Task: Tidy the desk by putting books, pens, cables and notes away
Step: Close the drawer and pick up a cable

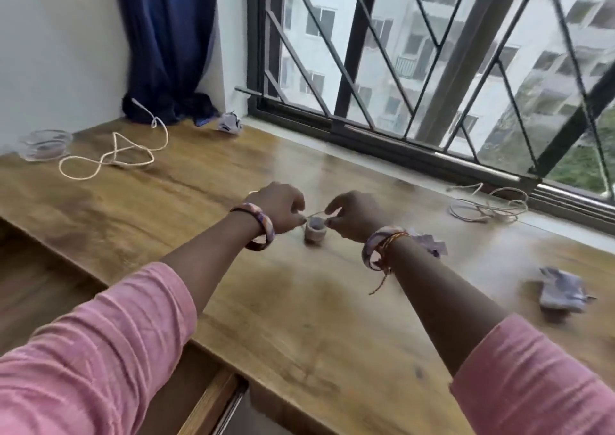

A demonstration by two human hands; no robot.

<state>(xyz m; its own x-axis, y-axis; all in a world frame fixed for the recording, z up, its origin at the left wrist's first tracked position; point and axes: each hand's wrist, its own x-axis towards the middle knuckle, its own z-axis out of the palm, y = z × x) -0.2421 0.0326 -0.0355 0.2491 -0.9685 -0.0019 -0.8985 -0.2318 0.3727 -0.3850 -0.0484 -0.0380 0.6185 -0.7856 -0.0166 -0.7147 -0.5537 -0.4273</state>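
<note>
Cable duty, by the look of it: both hands meet at the middle of the counter (pixel 332 318), working a thin cord into a small coiled bundle (pixel 313 232) that hangs just between and below them. The left hand (pixel 279 206) pinches the cord with curled fingers; the right hand (pixel 353 214), at its three o'clock, pinches the other end, knuckles up, thumb and forefinger closed on the strand. The hands sit close together, almost touching, the short stretch of cord taut between them. Motion blur hides whether the bundle rests on the wood or is lifted.

Both forearms reach straight forward, pink sleeves pushed back, bangles on each wrist.

My read: the wrap is nearly finished, and the next move calls for tucking the loose end so the coil holds, then carrying it off.

Plenty left. A loose white cable (pixel 113 155) sprawls at ten o'clock beside a clear dish (pixel 45 143); another tangled cable (pixel 489 206) lies at two o'clock under the window. Crumpled notes wait at four o'clock (pixel 562 290), just behind the right wrist (pixel 429 243), and far back at eleven o'clock (pixel 229 122).
</note>
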